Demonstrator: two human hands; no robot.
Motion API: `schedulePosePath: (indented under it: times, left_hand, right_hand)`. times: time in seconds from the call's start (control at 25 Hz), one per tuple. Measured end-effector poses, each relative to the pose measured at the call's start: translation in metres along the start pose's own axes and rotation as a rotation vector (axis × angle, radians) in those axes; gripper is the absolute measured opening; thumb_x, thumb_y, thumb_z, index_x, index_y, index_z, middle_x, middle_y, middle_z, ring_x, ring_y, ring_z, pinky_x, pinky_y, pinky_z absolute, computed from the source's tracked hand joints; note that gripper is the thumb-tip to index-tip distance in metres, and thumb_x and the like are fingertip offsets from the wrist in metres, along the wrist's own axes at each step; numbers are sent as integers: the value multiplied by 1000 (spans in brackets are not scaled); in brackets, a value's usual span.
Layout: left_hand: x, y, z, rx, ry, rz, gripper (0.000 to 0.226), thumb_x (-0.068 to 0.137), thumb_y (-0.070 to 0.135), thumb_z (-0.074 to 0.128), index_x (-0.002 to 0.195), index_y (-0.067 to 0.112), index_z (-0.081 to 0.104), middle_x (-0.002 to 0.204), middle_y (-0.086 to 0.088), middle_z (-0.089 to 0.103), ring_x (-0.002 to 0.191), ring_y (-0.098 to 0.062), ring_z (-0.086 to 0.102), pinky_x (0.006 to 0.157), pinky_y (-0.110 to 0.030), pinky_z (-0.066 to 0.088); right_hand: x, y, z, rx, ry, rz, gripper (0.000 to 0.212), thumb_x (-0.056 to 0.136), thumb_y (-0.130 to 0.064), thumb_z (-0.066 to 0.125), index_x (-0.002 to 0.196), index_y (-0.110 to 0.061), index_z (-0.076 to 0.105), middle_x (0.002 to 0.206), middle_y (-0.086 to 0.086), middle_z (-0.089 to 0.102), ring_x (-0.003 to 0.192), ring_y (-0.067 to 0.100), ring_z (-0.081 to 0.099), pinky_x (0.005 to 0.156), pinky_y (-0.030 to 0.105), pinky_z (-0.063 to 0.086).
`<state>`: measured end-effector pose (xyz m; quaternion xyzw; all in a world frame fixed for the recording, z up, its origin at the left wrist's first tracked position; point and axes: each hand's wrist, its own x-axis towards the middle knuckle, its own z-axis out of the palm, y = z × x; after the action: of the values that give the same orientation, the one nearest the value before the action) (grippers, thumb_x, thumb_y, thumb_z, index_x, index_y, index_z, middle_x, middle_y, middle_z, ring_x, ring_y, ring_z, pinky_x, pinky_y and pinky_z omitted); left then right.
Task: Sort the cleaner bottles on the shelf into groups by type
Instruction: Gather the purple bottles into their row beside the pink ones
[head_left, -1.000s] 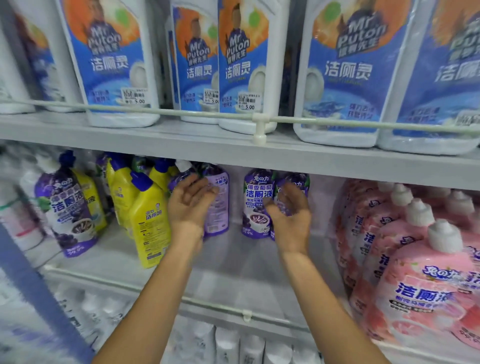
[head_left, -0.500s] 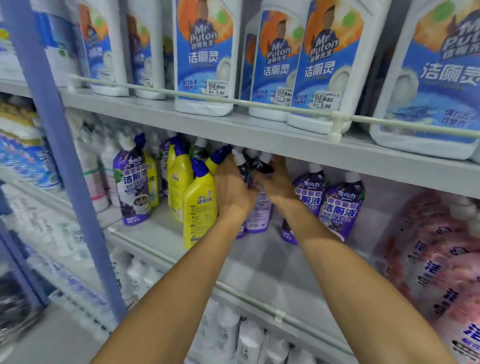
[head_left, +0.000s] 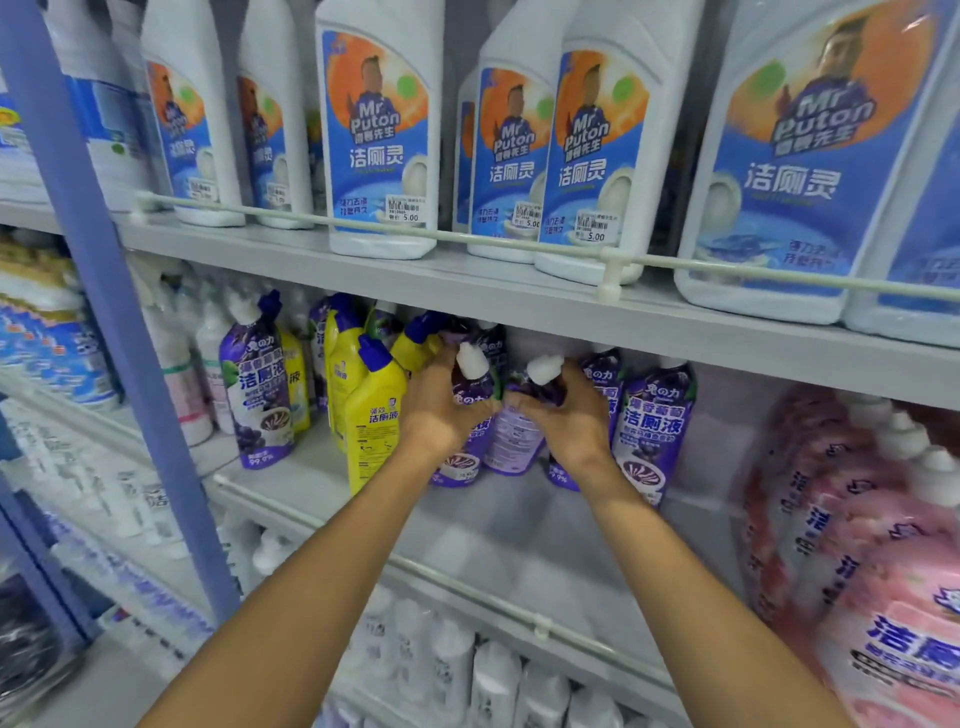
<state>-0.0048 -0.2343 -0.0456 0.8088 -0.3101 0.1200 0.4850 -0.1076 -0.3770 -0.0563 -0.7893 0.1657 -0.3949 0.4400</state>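
The left hand (head_left: 441, 415) curls round the neck of one purple bottle (head_left: 460, 467), just under its white cap; the right hand (head_left: 571, 421) curls round the neck of a second purple bottle (head_left: 511, 441) in the same way; both bottles sit in the middle of the frame, touching each other and tipped a little; I think a grip up high on the neck lets each hand lift or slide a bottle without bumping the ones beside it; I think the two are being brought together because they are the same kind; more purple bottles (head_left: 652, 431) stand just to the right of the hands, so that looks like their group; the yellow bottles (head_left: 371, 431) stand just to the left in their own bunch; one lone purple bottle (head_left: 260, 395) stands further left, past the yellow ones, so the sorting is not done; pink bottles (head_left: 883, 571) fill the right edge; the grey shelf (head_left: 519, 530) has a thin rail (head_left: 467, 577) along its front; big white bottles (head_left: 379, 145) with blue labels stand on the shelf above; a blue post (head_left: 119, 312) runs down the left side
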Motion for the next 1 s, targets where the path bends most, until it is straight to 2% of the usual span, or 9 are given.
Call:
schedulePosePath:
  times: [0.12, 0.24, 0.4, 0.56, 0.68, 0.76, 0.84, 0.92, 1.0]
  left_hand:
    - [-8, -9, -11, -156, 18, -4, 67, 63, 44, 93, 120, 22, 66, 115, 1, 74, 108, -24, 68, 95, -44, 55]
    - [-11, -9, -20, -265, -146, 9, 62, 53, 56, 89, 105, 28, 69, 104, 3, 77, 100, -21, 72, 91, -48, 58]
    - [-19, -3, -18, -387, -303, 31, 60, 57, 45, 94, 106, 20, 71, 101, 0, 79, 96, -20, 75, 89, -49, 60]
    - [-28, -26, -5, -492, -341, 25, 65, 61, 39, 95, 117, 28, 64, 107, 1, 77, 100, -21, 74, 89, -49, 61]
    - [-31, -41, 1, -509, -353, 42, 72, 69, 18, 94, 129, 23, 56, 115, 3, 75, 103, -12, 73, 90, -41, 61]
    - [-30, -46, 2, -531, -353, 58, 71, 70, 12, 92, 130, 20, 55, 115, 4, 74, 101, -8, 73, 85, -32, 61]
    - [-28, -50, 3, -545, -377, 82, 69, 72, 9, 91, 130, 19, 55, 116, 4, 74, 100, -7, 73, 81, -24, 60]
    - [-27, -55, 4, -554, -411, 83, 65, 74, 7, 89, 128, 19, 55, 114, 7, 74, 99, -5, 73, 79, -22, 60]
    - [-27, -63, 7, -539, -443, 65, 59, 75, 10, 89, 124, 22, 58, 108, 10, 76, 93, -2, 72, 80, -24, 61]
  right_hand:
    - [-13, -2, -20, 11, 51, 12, 39, 73, -46, 90, 102, -32, 68, 99, -15, 76, 95, 11, 72, 87, 41, 58]
    - [-26, -13, -41, -151, 38, 30, 58, 66, -67, 81, 109, -29, 72, 103, -15, 77, 95, 10, 72, 86, 38, 59]
    - [-47, -21, -62, -182, 12, 76, 41, 78, -50, 86, 109, -27, 74, 102, -15, 77, 94, 7, 70, 83, 27, 53]
    - [-66, -6, -72, 228, -293, 180, 41, 95, -13, 75, 134, -17, 64, 124, 0, 75, 116, 18, 71, 100, 36, 56]
    - [-78, 0, -59, 244, -112, 241, 32, 91, -8, 77, 121, -6, 68, 112, 5, 79, 102, 14, 74, 98, 43, 59]
    - [-84, -4, -39, -13, 148, 262, 28, 84, -20, 86, 103, -13, 68, 88, -7, 77, 76, -1, 69, 77, 27, 58]
    - [-94, -15, -20, -311, 352, 254, 41, 76, -42, 87, 101, -23, 62, 82, -12, 70, 70, 0, 64, 64, 20, 47]
    - [-99, -14, -12, -229, 331, 236, 53, 74, -48, 88, 113, -26, 60, 97, -12, 72, 79, 0, 67, 67, 14, 48]
    - [-96, -8, -17, 89, 149, 280, 64, 80, -48, 85, 134, -30, 54, 121, -12, 72, 102, -3, 69, 84, 13, 53]
